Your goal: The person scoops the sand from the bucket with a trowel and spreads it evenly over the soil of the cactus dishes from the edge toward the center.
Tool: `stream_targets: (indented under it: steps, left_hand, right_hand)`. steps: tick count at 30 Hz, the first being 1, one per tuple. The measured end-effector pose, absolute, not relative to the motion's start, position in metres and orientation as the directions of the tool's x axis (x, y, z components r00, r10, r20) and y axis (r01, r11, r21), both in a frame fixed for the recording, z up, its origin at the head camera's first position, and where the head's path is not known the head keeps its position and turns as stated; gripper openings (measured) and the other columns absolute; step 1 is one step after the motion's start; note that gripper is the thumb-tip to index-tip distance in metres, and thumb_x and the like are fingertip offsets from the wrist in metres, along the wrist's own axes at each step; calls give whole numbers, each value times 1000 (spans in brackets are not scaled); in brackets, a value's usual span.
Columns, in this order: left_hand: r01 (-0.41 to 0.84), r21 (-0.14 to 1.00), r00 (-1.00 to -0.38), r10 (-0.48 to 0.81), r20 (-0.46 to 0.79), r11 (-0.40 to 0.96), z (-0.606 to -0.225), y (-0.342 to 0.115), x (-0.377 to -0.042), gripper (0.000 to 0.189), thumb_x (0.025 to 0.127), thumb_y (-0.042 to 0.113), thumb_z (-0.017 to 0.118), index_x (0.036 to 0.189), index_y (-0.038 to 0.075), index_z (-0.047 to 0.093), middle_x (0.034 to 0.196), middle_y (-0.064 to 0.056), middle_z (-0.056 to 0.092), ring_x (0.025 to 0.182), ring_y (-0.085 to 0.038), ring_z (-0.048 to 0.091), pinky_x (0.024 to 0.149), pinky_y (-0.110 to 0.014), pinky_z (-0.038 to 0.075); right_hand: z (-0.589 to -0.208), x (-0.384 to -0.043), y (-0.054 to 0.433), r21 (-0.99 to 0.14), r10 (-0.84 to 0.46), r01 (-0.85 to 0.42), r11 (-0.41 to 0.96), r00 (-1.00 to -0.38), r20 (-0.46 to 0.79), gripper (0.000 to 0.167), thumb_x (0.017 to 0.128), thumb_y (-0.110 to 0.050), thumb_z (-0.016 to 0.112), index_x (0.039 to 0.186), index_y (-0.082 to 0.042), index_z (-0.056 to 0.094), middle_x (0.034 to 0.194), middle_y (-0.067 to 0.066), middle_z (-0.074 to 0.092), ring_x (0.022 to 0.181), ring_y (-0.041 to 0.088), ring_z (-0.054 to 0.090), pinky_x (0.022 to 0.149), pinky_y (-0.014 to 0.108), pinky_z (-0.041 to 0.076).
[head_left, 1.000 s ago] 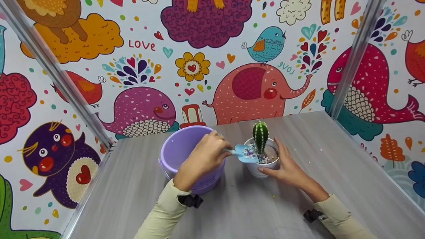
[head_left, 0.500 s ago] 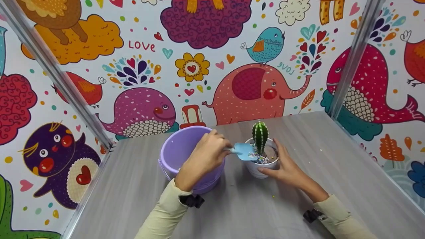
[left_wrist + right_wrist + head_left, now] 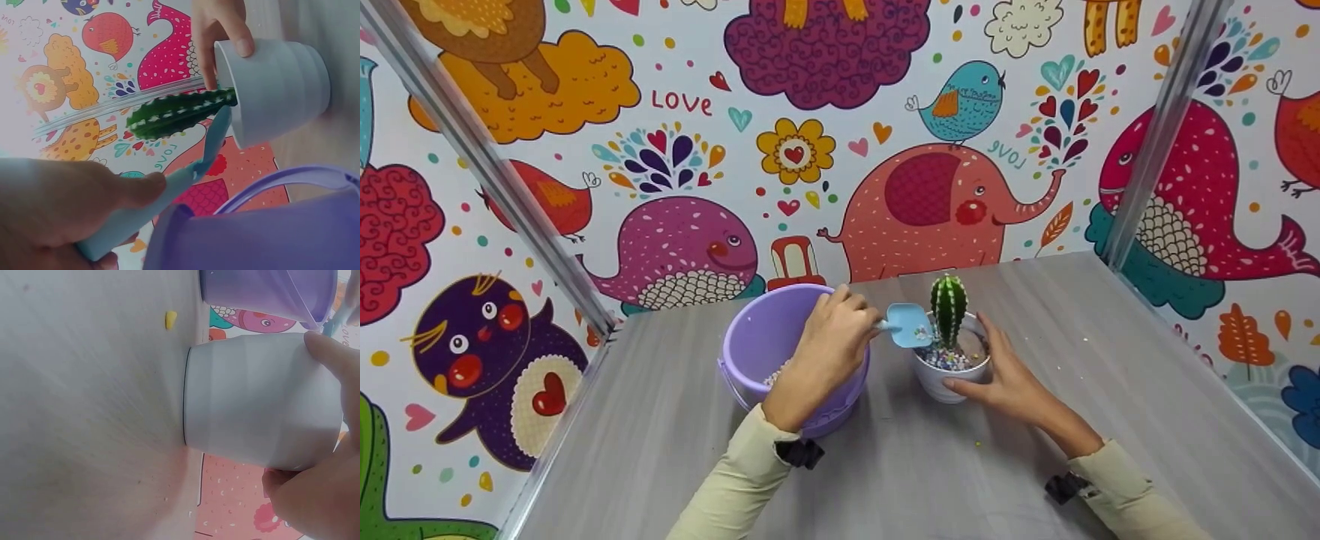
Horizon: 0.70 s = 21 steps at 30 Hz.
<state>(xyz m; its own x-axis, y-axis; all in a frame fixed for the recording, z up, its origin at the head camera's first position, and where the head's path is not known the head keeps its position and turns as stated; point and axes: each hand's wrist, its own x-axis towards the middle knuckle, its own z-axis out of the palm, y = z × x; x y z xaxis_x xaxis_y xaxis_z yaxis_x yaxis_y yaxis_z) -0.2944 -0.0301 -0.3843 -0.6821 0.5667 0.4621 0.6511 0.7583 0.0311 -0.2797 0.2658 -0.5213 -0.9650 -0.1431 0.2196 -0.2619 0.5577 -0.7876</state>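
Note:
A light blue toy shovel (image 3: 910, 325) is gripped by its handle in my left hand (image 3: 834, 346); only a few pebbles cling to its blade, held over the left rim of a white pot (image 3: 942, 385). In the pot stands a green cactus (image 3: 948, 309), with colourful pebbles (image 3: 949, 358) around its base and a bare sandy patch on the right. My right hand (image 3: 1011, 375) holds the pot's right side, thumb in front and fingers behind. In the left wrist view the shovel blade (image 3: 216, 135) is close beside the cactus.
A purple bucket (image 3: 750, 330) stands left of the pot, partly behind my left forearm, with pale pebbles (image 3: 775, 373) inside. A yellow pebble (image 3: 170, 319) and small crumbs lie on the grey table (image 3: 645, 442). Patterned walls with metal posts enclose the table.
The shovel blade has tipped and lifted slightly up and left, and most of its pebbles have slid into the pot. The right hand and pot have stayed in place.

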Motion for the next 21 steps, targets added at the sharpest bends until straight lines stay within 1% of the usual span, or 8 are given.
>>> stream_targets:
  steps: [7,9,13,16,21]
  left_hand:
    - [652,13,-661,560,499,758,-389,-28,-294,18,98,23,80,113,15,85,108,-4,80,102,-23,59,84,-37,45]
    - [646,-15,-653,562,508,763,-389,-29,-294,17,98,23,80,112,15,86,107,-3,80,101,-23,59,83,-36,45]
    - [629,-90,-618,567,545,772,-389,-32,-293,13,96,19,82,107,14,86,104,-4,79,99,-23,59,80,-37,44]
    - [614,-124,-602,564,565,779,-388,-34,-292,12,96,17,81,107,14,86,103,-4,79,97,-23,58,79,-37,44]
    - [584,-175,-605,568,557,793,-388,-35,-291,15,97,15,81,111,14,85,105,-3,78,99,-22,58,82,-36,44]
  right_hand:
    - [-521,-280,265,-791,-143,-260,553,-966,217,129,84,-54,90,174,-18,6,178,19,18,164,46,21,125,77,24]
    - [-522,-281,265,-794,-143,-259,549,-966,217,129,83,-54,90,174,-18,6,178,18,18,165,45,21,125,76,24]
    - [-522,-281,265,-800,-143,-262,540,-965,220,128,83,-52,91,174,-17,7,177,19,19,164,45,22,124,77,24]
    - [-522,-281,265,-804,-142,-263,533,-965,221,128,84,-51,91,174,-16,8,177,20,19,163,46,23,124,77,24]
    - [-522,-280,266,-802,-139,-261,537,-965,221,128,84,-51,91,174,-17,7,178,20,19,163,47,24,124,78,25]
